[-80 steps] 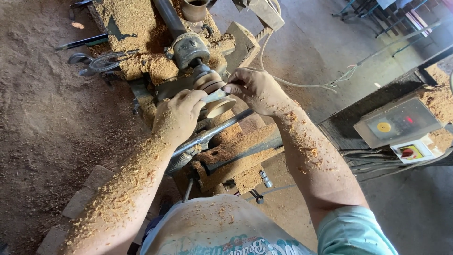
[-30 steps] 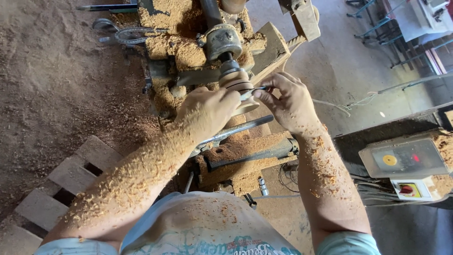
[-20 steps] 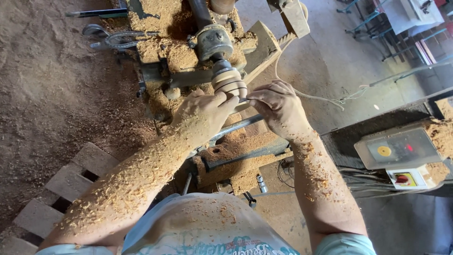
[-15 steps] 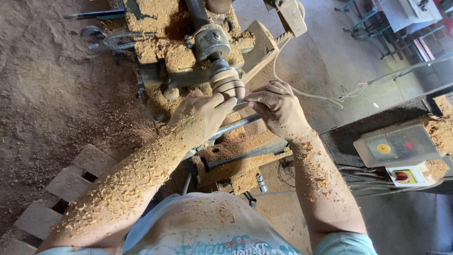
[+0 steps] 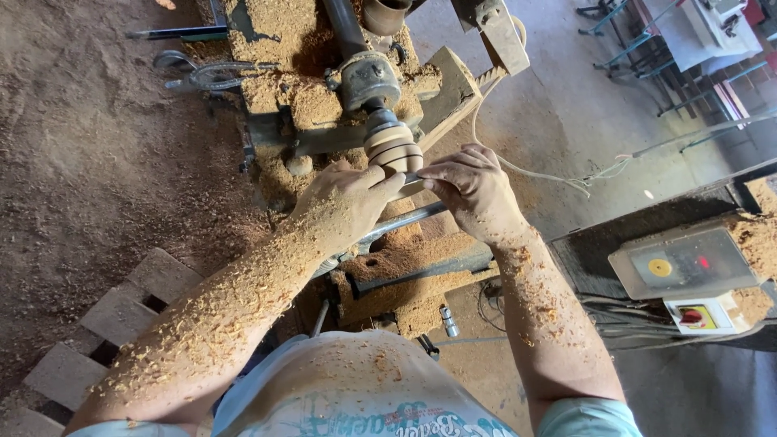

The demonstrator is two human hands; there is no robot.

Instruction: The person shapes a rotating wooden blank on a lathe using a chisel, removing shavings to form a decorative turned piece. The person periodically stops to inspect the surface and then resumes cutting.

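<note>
Wooden workpiece [image 5: 394, 150] sits on the lathe [image 5: 356, 89] spindle, near the lathe's middle: short, round, pale tan, with stepped rings and a darker groove band. Left hand [image 5: 344, 206] and right hand [image 5: 469, 190] sit close together just below it, both closed on a thin metal tool [image 5: 409, 180] whose tip meets the wood's lower edge. Forearms coated in shavings. Sawdust [image 5: 275, 32] heaped over the lathe bed. Grey control box [image 5: 684, 263] stands well apart at right.

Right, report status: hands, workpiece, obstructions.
Both hands, left hand and right hand, gripping a tool at the round wooden workpiece on the lathe. Sawdust everywhere; nothing blocking.
</note>
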